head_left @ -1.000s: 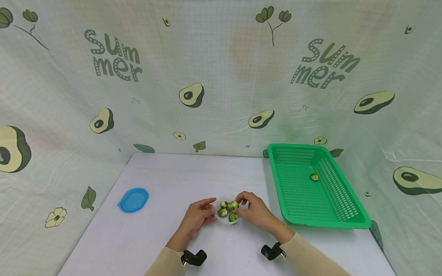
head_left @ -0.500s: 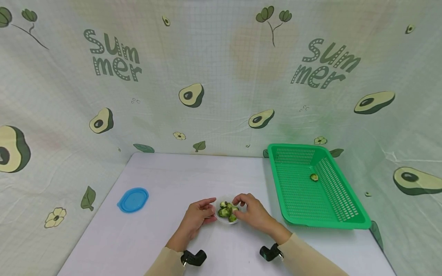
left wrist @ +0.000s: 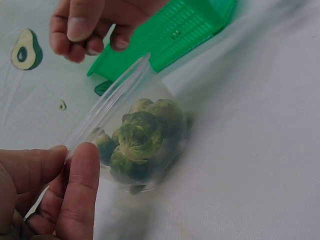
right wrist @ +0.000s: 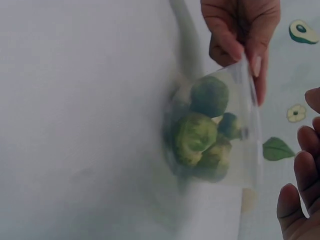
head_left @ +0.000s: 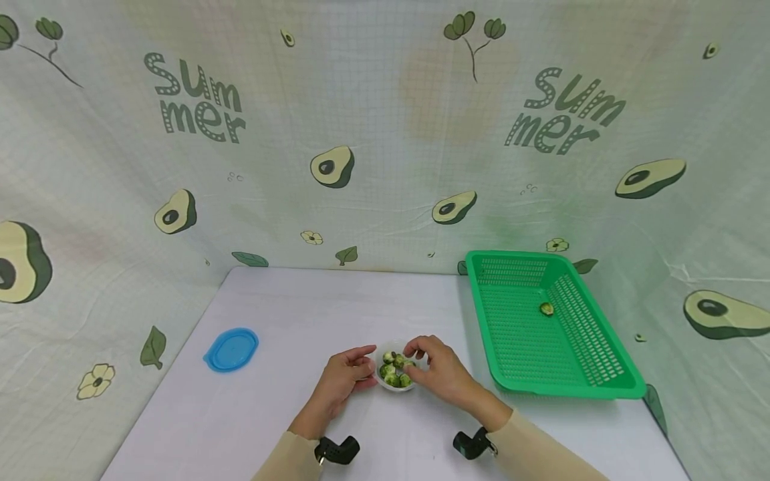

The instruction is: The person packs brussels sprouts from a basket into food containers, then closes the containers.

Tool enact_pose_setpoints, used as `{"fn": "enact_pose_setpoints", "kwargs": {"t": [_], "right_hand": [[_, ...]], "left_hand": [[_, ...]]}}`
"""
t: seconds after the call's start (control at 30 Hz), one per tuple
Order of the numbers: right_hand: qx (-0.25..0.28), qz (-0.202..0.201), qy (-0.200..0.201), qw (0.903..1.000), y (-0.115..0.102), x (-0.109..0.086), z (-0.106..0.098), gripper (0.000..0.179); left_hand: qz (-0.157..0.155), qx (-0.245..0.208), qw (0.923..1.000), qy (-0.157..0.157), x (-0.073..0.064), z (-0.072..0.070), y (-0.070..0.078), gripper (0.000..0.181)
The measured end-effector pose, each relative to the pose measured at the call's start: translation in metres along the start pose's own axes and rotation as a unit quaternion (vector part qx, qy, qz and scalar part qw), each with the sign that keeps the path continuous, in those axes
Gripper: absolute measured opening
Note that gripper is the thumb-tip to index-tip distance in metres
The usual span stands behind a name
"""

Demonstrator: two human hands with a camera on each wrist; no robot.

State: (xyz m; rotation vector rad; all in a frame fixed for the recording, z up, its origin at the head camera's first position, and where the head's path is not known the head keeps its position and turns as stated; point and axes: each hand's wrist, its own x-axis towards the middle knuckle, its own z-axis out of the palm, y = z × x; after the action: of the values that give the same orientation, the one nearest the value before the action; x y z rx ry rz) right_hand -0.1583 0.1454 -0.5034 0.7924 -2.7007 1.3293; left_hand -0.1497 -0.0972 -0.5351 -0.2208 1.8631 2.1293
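Note:
A clear round plastic container point(head_left: 396, 387) stands on the table near its front middle, with several Brussels sprouts point(left wrist: 140, 137) piled inside. My left hand point(head_left: 347, 374) pinches its rim between thumb and fingers, which the left wrist view shows up close. Over the right side of the container is my right hand point(head_left: 438, 366), its fingers loosely bent. In the right wrist view the right hand's fingers point(right wrist: 306, 170) are apart from the rim, with nothing between them and the thumb.
A green perforated basket point(head_left: 499, 321) sits at the right side of the table, one Brussels sprout point(head_left: 547, 308) on its floor. At the left lies a blue lid point(head_left: 231, 350). An avocado-printed curtain hangs behind the white table point(head_left: 301, 307).
The Brussels sprouts have shifted and rolled together inside the container. My right hand has moved slightly left over it, while the left hand keeps its hold on the rim.

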Motion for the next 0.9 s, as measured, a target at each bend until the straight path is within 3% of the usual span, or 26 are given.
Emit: {"fn": "enact_pose_setpoints", "kwargs": {"t": [0.23,0.47,0.57,0.7,0.9], "right_hand": [[0.013,-0.028,0.022,0.9993,-0.029,-0.002,-0.032,0.024],[0.005,-0.085,0.064,0.9943,-0.036,-0.003,-0.075,0.026],[-0.003,-0.064,0.059,0.9962,-0.038,-0.002,-0.102,0.025],[-0.062,-0.021,0.053,0.9965,-0.039,0.001,-0.142,0.027],[-0.126,-0.01,0.042,0.9911,-0.016,0.008,-0.192,0.032]], "left_hand": [[0.0,-0.002,1.0,0.001,0.0,-0.001,0.0,0.047],[0.005,-0.001,1.0,-0.006,0.001,-0.001,0.0,0.047],[0.004,0.002,1.0,-0.005,0.001,0.0,0.0,0.047],[0.004,0.006,1.0,-0.003,0.0,0.0,0.0,0.048],[0.005,0.006,1.0,-0.003,0.001,0.0,-0.002,0.048]]}}
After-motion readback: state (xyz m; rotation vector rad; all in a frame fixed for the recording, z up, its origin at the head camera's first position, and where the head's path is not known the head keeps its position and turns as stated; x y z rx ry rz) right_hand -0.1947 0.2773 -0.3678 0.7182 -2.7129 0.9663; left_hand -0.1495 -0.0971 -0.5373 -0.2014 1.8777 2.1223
